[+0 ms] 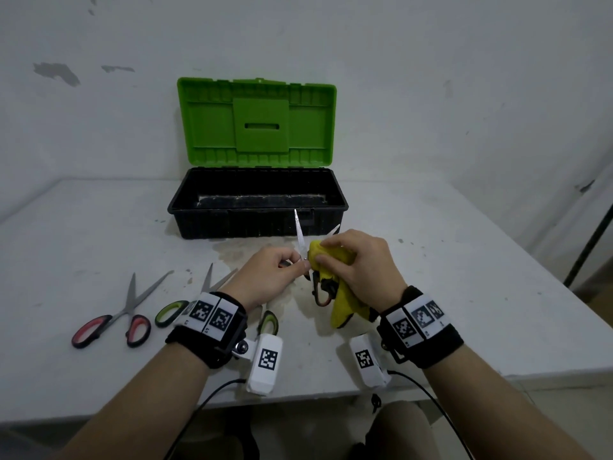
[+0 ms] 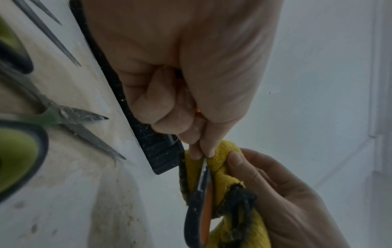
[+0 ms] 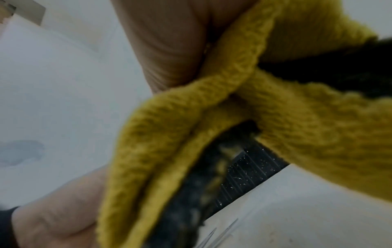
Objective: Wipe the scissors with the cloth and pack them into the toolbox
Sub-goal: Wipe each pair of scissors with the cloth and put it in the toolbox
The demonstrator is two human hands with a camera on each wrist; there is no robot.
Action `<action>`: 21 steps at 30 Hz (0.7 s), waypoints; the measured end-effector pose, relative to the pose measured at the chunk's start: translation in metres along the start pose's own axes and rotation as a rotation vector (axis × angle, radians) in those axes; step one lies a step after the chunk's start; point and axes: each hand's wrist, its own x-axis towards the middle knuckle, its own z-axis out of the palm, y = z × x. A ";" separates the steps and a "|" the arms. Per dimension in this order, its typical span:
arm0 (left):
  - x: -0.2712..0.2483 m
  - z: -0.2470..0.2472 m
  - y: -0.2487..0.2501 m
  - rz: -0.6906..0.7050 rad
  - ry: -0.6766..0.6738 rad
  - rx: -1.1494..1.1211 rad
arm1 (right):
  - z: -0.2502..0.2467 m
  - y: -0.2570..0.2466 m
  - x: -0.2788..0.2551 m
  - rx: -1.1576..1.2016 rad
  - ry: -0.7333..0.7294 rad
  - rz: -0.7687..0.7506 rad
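Wiping is underway: the left hand (image 1: 270, 275) pinches the orange-and-black-handled steel scissors (image 1: 300, 234) between thumb and fingertips, right at the pivot, with its remaining fingers curled into the palm. That grip probably steadies the pair so the blades stay spread and reachable. The right hand (image 1: 360, 265) is closed round the yellow fleecy cloth with a dark stitched edge (image 1: 343, 305), bunching it against the second blade, just right of the left fingertips. The tail of the cloth hangs down below the right wrist, over the handle loops (the lower loop peeks out under the right thumb). One blade points up and away from the left hand; the other pokes out past the right knuckles.

Beyond both hands, well within reach, sits the black plastic toolbox with a green lid (image 1: 257, 207), lid propped open against the wall so a cleaned pair can likely drop straight in. Its tray looks bare as far as shows.

Left of the left wrist lie the red-and-black-handled scissors (image 1: 114, 318), blades parted. Partly hidden under that wrist are the green-and-black-handled scissors (image 1: 172, 312), also parted. Both rest on the white table (image 1: 464, 277), seemingly queued for wiping. No pair looks packed yet, so the task appears at an early stage.
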 end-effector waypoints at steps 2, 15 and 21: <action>0.000 0.001 0.001 0.023 -0.006 0.002 | 0.000 -0.001 0.000 -0.021 -0.013 -0.011; -0.003 -0.009 0.003 0.052 -0.014 0.105 | -0.017 0.013 0.017 -0.126 0.095 0.095; -0.004 -0.007 0.003 -0.009 -0.003 0.031 | -0.036 0.021 0.014 -0.122 0.167 0.173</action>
